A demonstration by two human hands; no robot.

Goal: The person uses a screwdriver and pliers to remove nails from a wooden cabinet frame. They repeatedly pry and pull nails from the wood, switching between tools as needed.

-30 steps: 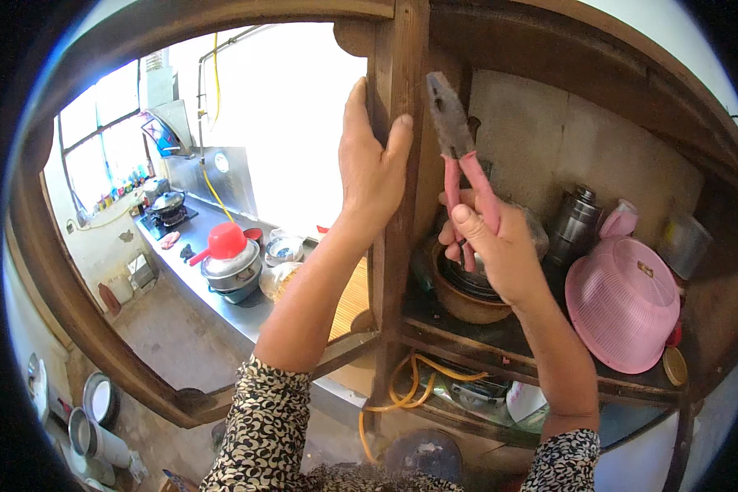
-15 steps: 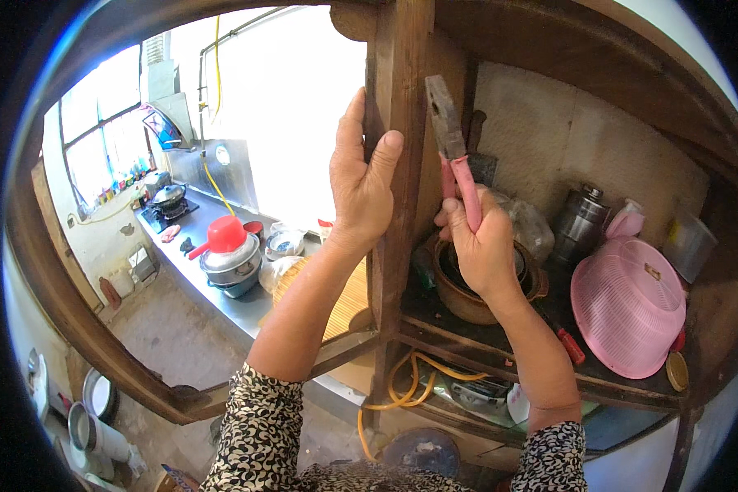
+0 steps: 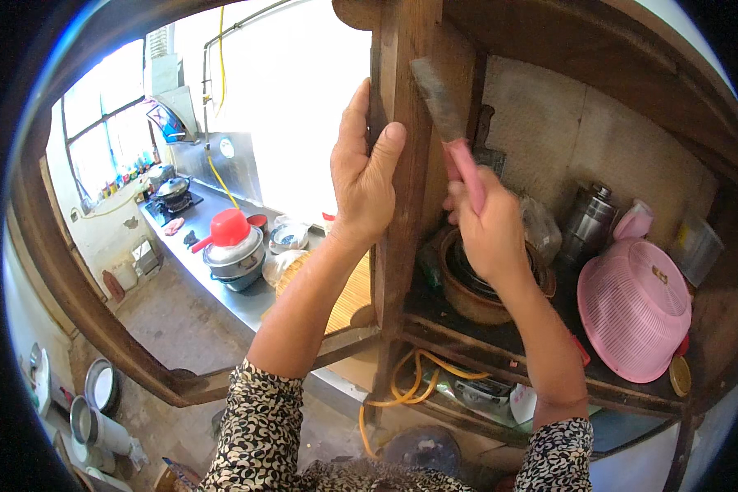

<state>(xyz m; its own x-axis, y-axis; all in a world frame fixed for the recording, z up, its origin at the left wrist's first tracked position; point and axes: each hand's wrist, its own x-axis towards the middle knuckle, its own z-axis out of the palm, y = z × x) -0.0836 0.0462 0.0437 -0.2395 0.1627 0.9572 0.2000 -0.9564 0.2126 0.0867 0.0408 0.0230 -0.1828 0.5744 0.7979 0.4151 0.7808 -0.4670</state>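
My left hand (image 3: 365, 176) lies against the edge of the door's wooden frame beside the cabinet post (image 3: 408, 156), index finger stretched upward and thumb apart; its other fingers are hidden. My right hand (image 3: 492, 230) is closed round the pink handles of a pair of pliers (image 3: 466, 168). Their metal head, blurred by motion, points up and left and overlaps the post in this view; whether it touches the wood I cannot tell. Behind my right hand, a brown clay pot (image 3: 467, 295) sits on the dark shelf (image 3: 435, 328).
On the shelf at right stand a pink colander (image 3: 635, 312), a steel flask (image 3: 589, 223) and a clear plastic container (image 3: 697, 250). An orange hose (image 3: 414, 385) loops below. Through the door frame show a steel counter (image 3: 190, 246), a red dipper (image 3: 228, 228) and a bamboo mat (image 3: 324, 283).
The pliers have tilted further left, their head now nearer the post and blurred. My right hand has moved slightly right and down. My left hand stays at the frame; the view has shifted a little.
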